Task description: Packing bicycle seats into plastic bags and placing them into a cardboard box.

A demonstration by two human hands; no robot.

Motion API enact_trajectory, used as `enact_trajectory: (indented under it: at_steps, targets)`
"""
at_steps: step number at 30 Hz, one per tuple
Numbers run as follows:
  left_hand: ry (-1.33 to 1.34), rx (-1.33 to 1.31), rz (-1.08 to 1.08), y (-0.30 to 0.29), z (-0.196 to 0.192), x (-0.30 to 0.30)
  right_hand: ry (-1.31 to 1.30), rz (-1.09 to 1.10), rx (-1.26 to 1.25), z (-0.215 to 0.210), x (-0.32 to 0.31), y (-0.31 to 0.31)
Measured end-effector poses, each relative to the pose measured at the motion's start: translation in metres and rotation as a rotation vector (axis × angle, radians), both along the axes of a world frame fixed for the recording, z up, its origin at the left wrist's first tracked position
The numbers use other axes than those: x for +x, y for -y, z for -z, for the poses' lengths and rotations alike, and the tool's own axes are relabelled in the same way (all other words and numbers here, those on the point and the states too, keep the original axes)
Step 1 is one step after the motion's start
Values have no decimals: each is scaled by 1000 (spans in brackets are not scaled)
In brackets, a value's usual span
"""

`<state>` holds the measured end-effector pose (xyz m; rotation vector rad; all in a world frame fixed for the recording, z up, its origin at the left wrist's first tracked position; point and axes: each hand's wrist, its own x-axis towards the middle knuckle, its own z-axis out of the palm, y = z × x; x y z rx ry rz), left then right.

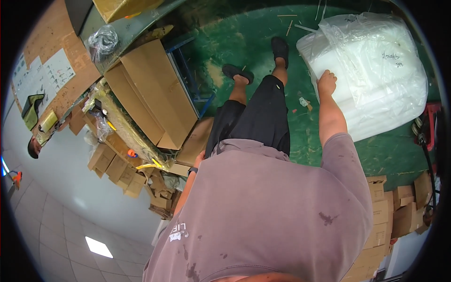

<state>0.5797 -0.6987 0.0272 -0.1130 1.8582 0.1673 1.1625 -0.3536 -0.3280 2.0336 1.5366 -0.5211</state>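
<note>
A large white bundle in clear plastic wrapping (376, 70) lies on the green floor to my right, with handwriting on its top. My right hand (327, 83) is closed at its left edge, the arm stretched out. The curled fingers appear to grip the clear plastic, though their tips are hidden. My left hand (200, 157) hangs low beside my black shorts (256, 115), mostly hidden by my body; its fingers cannot be made out. A dark watch (192, 170) sits on that wrist.
At my left, a large open cardboard box (157, 91) stands beside a blue metal frame (181, 44). Beyond it is a workbench (61, 40) with papers, and part of another person (35, 145). Cardboard boxes (376, 225) are stacked at lower right. Scraps (305, 102) litter the floor.
</note>
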Motion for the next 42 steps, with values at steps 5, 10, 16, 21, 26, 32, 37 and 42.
enact_trajectory:
  at_steps: [5, 10, 16, 21, 26, 32, 37, 42]
  targets:
    - [-62, 198, 171, -6, 1, -40, -205, -29, 43, 7, 39, 9]
    - [-58, 153, 293, -51, 28, -46, -524, 221, 151, -2, 99, 18]
    - [-210, 372, 502, -110, 55, -56, -209, 662, 636, -115, 56, -2]
    - [-10, 802, 429, -248, -11, -16, -552, 277, 773, -262, -101, -34]
    - [504, 1021, -251, -298, -86, -53, -1080, -130, 693, -411, -423, -18]
    - [290, 1318, -591, -215, -140, -321, -1420, -1149, 119, -519, -745, 15]
    - [-41, 1181, -1050, -1, -27, -531, -997, -1604, 171, -476, -965, 38]
    - [-706, 523, -976, 223, 89, -608, -652, -1699, 236, -361, -1129, 23]
